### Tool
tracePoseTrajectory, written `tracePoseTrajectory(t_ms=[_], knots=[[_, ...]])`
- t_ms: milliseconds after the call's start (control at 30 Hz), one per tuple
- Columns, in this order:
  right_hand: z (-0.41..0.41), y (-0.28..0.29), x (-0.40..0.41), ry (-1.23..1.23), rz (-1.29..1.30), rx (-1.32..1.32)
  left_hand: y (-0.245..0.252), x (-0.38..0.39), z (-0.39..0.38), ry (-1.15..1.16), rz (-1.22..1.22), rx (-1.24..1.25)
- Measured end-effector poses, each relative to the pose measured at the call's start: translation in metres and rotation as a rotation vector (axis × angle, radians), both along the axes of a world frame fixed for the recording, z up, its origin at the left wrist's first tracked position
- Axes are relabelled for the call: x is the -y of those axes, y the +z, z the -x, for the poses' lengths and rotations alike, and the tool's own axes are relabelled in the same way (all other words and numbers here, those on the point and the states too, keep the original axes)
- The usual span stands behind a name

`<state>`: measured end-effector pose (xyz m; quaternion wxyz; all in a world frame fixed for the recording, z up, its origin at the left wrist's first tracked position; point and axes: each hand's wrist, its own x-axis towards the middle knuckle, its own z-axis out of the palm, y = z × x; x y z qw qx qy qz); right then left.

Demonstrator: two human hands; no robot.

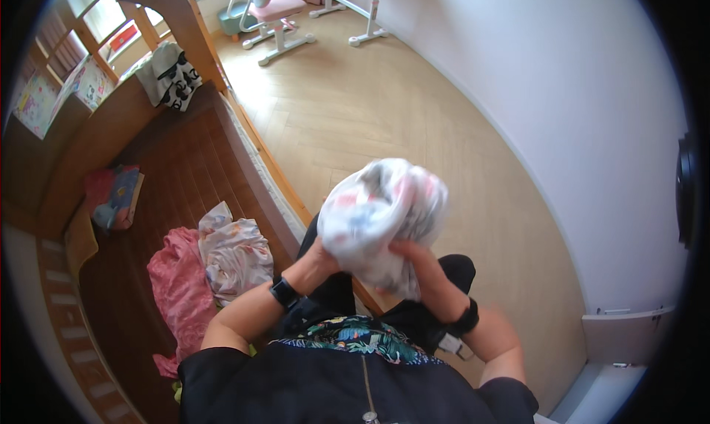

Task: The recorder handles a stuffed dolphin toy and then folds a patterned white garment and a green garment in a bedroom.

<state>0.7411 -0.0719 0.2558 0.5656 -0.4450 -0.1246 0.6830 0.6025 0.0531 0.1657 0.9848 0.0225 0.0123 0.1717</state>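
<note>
Between my hands, above my lap, is a bunched white cloth [383,213] with a pink, grey and blue print, blurred in places. My left hand [327,257] grips its lower left side, the fingers hidden behind the fabric. On the lower right my right hand [413,263] holds it with the thumb across the front. To my left, on the brown slatted bed mat [183,152], lie a crumpled pink garment [180,285] and, against it, a white printed garment [238,252].
A book [122,196] lies farther up the mat. A panda-print cloth [172,77] hangs over the wooden bed rail [105,108]. Beyond the bed, a pink-seated chair [277,8] stands on the wood floor [388,102]. The white wall [554,91] runs along the right.
</note>
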Motion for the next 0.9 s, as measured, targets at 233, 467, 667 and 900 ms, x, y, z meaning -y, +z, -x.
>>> tracePoseTrajectory(t_ms=[233,467,667,900], knots=[[0.015,-0.011,0.007,0.144,-0.212,0.491,0.004,0.002,0.028,0.063,-0.474,-0.396],[0.0,-0.016,-0.019,0.391,-0.266,1.017,-0.029,0.01,0.021,0.171,-0.315,-0.361],[0.015,-0.054,-0.029,0.029,-0.283,0.866,-0.052,0.015,0.05,0.264,-0.796,-0.41],[0.037,-0.074,-0.025,0.0,0.017,0.416,-0.033,-0.013,0.05,0.218,-0.829,-0.309]])
